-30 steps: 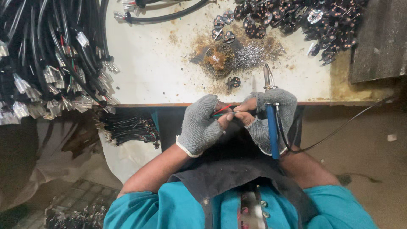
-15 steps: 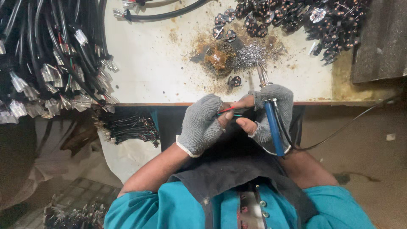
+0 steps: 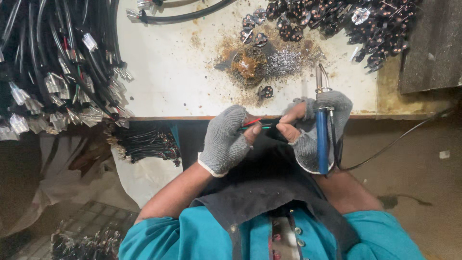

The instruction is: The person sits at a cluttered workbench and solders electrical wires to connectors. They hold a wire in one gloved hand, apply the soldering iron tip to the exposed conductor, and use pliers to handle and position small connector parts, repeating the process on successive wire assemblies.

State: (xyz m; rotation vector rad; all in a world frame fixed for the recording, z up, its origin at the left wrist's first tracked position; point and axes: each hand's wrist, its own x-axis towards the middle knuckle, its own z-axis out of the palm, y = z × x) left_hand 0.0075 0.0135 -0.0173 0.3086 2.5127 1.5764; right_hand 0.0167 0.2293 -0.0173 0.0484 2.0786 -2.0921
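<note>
Red-green wires (image 3: pixel 255 125) at table edge (image 3: pixel 168 117)

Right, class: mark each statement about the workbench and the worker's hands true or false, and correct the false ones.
1. Both hands wear grey knitted gloves. True: left hand, right hand.
2. The right hand holds a blue-handled soldering iron. True.
3. The soldering iron's tip points down at the worker's lap. False: it points up, over the white tabletop.
4. The left hand pinches thin red and green wires. True.
5. The bundles of black cables lie at the right of the table. False: they lie at the left.
6. The tabletop in front of the hands is spotless. False: a brown stain with grey metal residue lies there.
</note>
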